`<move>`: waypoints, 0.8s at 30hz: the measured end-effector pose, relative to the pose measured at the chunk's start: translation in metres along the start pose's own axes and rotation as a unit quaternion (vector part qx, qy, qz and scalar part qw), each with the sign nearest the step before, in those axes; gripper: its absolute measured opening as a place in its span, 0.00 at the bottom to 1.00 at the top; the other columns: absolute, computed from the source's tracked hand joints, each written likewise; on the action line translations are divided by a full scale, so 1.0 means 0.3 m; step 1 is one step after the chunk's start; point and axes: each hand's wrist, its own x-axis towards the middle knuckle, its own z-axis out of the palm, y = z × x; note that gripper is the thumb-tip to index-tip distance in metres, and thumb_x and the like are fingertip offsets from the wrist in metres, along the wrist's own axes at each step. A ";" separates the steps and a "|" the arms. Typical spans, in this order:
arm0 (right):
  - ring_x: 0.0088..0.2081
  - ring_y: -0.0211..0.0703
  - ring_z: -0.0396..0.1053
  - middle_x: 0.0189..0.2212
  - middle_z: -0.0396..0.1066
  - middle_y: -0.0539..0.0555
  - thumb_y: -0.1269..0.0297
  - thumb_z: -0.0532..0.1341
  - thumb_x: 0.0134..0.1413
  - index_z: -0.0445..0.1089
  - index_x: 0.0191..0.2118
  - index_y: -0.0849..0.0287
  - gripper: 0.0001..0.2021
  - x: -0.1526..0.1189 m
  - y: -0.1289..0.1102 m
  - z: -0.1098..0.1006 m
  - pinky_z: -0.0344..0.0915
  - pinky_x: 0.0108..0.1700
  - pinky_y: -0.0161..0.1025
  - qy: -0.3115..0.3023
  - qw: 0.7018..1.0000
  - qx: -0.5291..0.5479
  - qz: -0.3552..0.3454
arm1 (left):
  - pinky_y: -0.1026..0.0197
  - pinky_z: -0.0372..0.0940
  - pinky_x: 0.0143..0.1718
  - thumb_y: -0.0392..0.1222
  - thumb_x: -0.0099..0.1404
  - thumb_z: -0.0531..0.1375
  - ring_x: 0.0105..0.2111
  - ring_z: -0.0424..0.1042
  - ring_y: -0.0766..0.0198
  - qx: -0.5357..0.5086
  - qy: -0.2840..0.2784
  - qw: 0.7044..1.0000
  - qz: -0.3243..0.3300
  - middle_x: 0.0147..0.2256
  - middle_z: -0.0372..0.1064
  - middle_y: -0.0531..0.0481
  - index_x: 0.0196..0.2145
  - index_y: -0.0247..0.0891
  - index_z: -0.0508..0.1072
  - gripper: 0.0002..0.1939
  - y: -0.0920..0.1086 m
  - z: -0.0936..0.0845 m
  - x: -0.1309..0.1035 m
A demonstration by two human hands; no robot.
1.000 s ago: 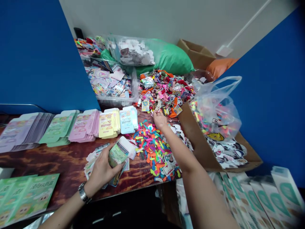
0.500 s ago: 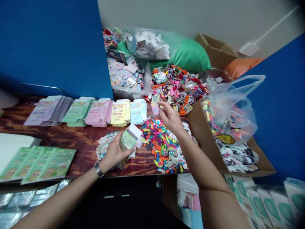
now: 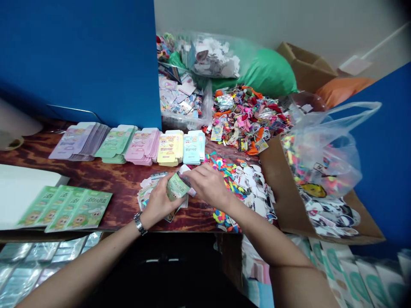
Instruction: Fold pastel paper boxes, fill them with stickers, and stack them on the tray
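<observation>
My left hand (image 3: pixel 158 200) grips a small green printed box (image 3: pixel 177 187), tilted, its upper end turned toward my right hand. At that end is my right hand (image 3: pixel 207 183), its fingers pressed together. Whatever they may hold is hidden behind the fingers. A loose pile of cards and stickers (image 3: pixel 146 188) lies on the table under and beside my left hand. Bright small strips (image 3: pixel 226 171) and white die-cut stickers (image 3: pixel 257 192) are heaped just beyond and right of my right hand.
Stacks of flat boxes in purple (image 3: pixel 75 141), green (image 3: pixel 114 143), pink (image 3: pixel 141 147), yellow (image 3: pixel 170 147) and blue (image 3: pixel 193 147) line the back. Green packs (image 3: pixel 86 209) lie left. A trinket heap (image 3: pixel 247 113) and clear bin (image 3: pixel 183 119) stand behind; a cardboard box (image 3: pixel 272 179) is right.
My right hand has come down and left from near the trinket heap to the green box. A pink piece beneath the yellow card there is no longer visible. The view has shifted slightly left.
</observation>
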 end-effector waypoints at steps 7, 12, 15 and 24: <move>0.43 0.41 0.71 0.43 0.77 0.54 0.64 0.55 0.67 0.72 0.51 0.58 0.13 0.009 0.129 0.013 0.65 0.47 0.38 0.075 0.992 0.100 0.013 | 0.47 0.66 0.55 0.50 0.58 0.65 0.54 0.69 0.49 0.044 0.004 0.998 0.049 0.55 0.66 0.39 0.61 0.38 0.57 0.38 -0.035 -0.008 -0.004; 0.46 0.43 0.73 0.46 0.76 0.55 0.67 0.54 0.65 0.70 0.51 0.59 0.13 0.112 0.447 0.093 0.65 0.49 0.37 -0.015 0.947 0.045 0.317 | 0.48 0.67 0.54 0.52 0.57 0.66 0.53 0.70 0.49 0.045 -0.006 0.998 0.046 0.55 0.67 0.40 0.62 0.40 0.57 0.39 -0.039 -0.010 -0.006; 0.45 0.47 0.73 0.45 0.77 0.57 0.67 0.60 0.58 0.70 0.51 0.60 0.15 0.200 0.585 0.168 0.66 0.47 0.38 -0.054 0.940 0.043 0.334 | 0.48 0.67 0.54 0.49 0.58 0.65 0.53 0.70 0.49 0.043 -0.017 0.998 0.053 0.55 0.67 0.41 0.62 0.41 0.56 0.39 -0.036 -0.003 -0.009; 0.38 0.47 0.72 0.38 0.76 0.59 0.65 0.67 0.48 0.71 0.39 0.61 0.12 0.307 0.695 0.229 0.65 0.40 0.37 -0.099 0.935 0.050 0.337 | 0.47 0.67 0.54 0.50 0.58 0.65 0.54 0.70 0.50 0.021 -0.018 0.999 0.028 0.55 0.66 0.42 0.62 0.42 0.56 0.38 -0.034 0.005 -0.011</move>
